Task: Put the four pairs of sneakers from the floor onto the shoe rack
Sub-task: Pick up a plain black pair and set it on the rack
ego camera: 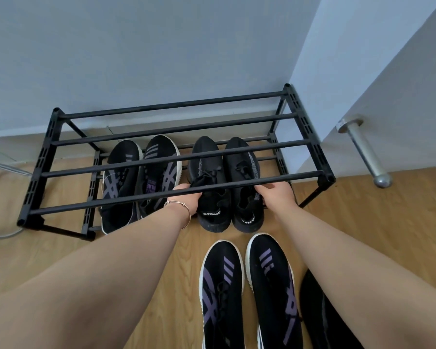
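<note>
floor pair: striped sneakers (249, 290) sit toes-forward on the wood floor (378, 222), just short of the rack's front edge, untouched. A dark shape (320, 321) lies at their right, mostly hidden by my forearm; could be more shoes, can't tell.

left hand: left hand (186, 200) is curled against the outer side of the left black knit shoe, near its collar. Fingers go under the top front bar, so can't tell how tight the hold is.

right hand: right hand (275, 195) is wrapped on the outer side of the right knit shoe, same deal.

knit pair: black knit pair (223, 187) is on the bottom shelf, right half, heels hanging past the front edge.

other pair: second striped pair (139, 182) is on the bottom shelf, left half, heels also overhanging.

rack: shoe rack (176, 157) stands against the wall; top shelf is bare bars.

risk: I'd say knuckles catch the top front bar when pulling out, or the overhanging heels tip off the thin bars if the pair isn't pushed deeper. Shoving too hard could nudge the neighbours.
</note>
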`<act>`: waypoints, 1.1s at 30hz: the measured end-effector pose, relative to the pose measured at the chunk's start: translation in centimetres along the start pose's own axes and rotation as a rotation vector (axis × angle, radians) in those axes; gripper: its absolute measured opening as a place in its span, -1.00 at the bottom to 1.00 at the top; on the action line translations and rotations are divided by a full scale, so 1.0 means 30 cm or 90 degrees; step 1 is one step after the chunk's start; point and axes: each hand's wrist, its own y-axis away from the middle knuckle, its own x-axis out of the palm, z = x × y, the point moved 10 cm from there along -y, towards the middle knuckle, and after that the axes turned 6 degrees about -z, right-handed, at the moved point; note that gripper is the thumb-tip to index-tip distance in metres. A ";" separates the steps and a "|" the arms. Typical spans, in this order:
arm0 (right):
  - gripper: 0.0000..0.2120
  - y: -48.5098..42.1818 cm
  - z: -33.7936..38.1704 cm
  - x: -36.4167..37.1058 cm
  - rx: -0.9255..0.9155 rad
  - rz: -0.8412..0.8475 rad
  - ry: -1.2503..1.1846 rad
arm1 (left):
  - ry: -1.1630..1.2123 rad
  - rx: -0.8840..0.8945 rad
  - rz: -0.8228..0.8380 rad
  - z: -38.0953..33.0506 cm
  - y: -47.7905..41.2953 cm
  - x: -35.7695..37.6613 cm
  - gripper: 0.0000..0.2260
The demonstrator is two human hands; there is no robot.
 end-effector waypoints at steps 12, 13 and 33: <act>-0.76 -0.055 0.028 0.027 -0.007 0.068 0.002 | -0.010 0.064 0.002 -0.060 -0.011 0.029 -0.66; -0.75 -0.043 0.034 0.026 -0.012 0.074 0.002 | -0.012 0.060 -0.010 -0.065 0.012 0.023 -0.62; -0.59 0.147 0.065 -0.013 -0.150 0.005 0.170 | -0.196 0.113 0.030 -0.063 0.134 0.046 -0.41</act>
